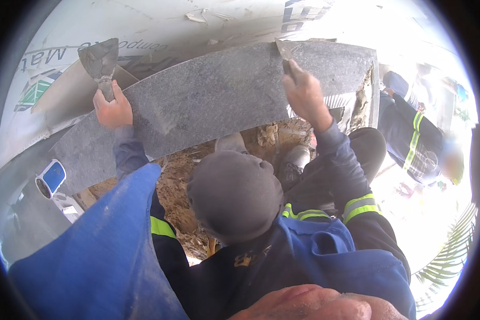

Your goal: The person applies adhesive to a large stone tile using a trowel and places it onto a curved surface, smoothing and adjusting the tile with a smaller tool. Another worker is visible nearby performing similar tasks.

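Observation:
My left hand (113, 109) is closed round the handle of a wide putty knife (100, 60). Its broad grey-smeared blade points up, in front of white printed sheeting. Further right, my right hand (305, 93) grips a narrower putty knife (284, 50), whose blade lies at the top edge of a long grey board (213, 93). The board arches across in front of me, its surface speckled and scuffed. At its right end is a strip of rough, light brown material (361, 101). Fingers hide most of both handles.
Printed white sheeting (165, 26) spreads behind the board. Brown, crumbly ground (178, 186) shows below it, near a rounded dark grey shape (234, 197) I cannot identify. A blue-faced, white-rimmed object (53, 177) is at left. Another person (410, 130) is at right, above palm fronds (448, 256).

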The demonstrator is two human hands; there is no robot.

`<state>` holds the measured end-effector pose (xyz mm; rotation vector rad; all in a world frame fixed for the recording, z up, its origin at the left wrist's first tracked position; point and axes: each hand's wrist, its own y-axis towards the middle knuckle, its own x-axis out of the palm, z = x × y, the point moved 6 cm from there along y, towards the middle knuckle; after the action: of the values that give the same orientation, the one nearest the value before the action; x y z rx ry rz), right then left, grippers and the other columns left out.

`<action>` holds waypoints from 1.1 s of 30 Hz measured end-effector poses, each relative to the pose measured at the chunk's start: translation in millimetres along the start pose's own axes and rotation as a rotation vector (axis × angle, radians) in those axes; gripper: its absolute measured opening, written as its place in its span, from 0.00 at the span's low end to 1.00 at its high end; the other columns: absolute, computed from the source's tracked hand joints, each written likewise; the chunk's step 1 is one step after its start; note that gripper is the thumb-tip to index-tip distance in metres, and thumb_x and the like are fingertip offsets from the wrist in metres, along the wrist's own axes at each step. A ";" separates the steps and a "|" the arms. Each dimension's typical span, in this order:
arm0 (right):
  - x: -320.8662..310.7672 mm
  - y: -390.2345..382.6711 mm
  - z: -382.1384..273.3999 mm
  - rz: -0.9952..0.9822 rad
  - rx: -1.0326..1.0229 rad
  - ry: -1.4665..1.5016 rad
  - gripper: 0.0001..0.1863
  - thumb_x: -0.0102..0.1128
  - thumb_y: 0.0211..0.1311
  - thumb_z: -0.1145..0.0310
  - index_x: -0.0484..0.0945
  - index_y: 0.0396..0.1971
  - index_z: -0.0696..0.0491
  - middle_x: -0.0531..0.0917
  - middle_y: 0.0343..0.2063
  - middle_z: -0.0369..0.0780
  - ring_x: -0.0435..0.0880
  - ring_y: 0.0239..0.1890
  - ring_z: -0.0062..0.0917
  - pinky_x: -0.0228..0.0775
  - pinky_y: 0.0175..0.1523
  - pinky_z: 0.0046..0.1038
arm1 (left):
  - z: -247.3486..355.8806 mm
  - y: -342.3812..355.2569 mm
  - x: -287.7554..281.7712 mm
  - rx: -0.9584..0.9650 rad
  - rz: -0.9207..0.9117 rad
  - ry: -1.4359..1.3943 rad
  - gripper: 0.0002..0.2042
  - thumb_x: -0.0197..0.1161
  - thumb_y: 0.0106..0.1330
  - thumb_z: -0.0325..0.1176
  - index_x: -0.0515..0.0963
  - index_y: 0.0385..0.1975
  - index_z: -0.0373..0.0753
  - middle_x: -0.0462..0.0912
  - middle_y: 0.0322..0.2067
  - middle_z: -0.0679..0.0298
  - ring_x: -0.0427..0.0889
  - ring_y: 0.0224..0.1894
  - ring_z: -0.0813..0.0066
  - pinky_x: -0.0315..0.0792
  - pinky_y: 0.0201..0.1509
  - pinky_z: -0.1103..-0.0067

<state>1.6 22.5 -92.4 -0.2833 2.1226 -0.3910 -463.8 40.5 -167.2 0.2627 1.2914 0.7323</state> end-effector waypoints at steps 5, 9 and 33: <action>31.0 -14.0 -20.0 -0.119 -0.166 0.124 0.26 0.47 0.74 0.71 0.67 0.66 0.69 0.84 0.39 0.50 0.76 0.22 0.21 0.74 0.26 0.20 | -9.6 -8.4 -0.9 -0.019 0.004 -0.002 0.22 0.74 0.62 0.47 0.81 0.42 0.31 0.86 0.40 0.52 0.85 0.42 0.49 0.79 0.43 0.61; -38.3 -12.8 17.9 -0.085 0.101 0.397 0.25 0.44 0.74 0.69 0.70 0.65 0.66 0.84 0.54 0.50 0.84 0.31 0.21 0.75 0.25 0.18 | 0.2 -2.7 -4.2 -0.009 -0.012 0.013 0.23 0.74 0.63 0.48 0.81 0.42 0.32 0.86 0.40 0.52 0.86 0.42 0.49 0.79 0.43 0.62; 49.8 10.8 7.9 -0.353 0.023 0.377 0.27 0.47 0.79 0.49 0.85 0.52 0.57 0.89 0.37 0.46 0.85 0.31 0.27 0.80 0.38 0.33 | 0.9 -8.6 3.9 0.005 0.085 -0.026 0.22 0.75 0.61 0.48 0.82 0.40 0.33 0.86 0.37 0.54 0.86 0.39 0.51 0.79 0.42 0.62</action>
<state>-19.4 13.8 -138.7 -0.6152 2.4360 -0.7206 -459.6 36.6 -174.8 0.3322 1.2641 0.7955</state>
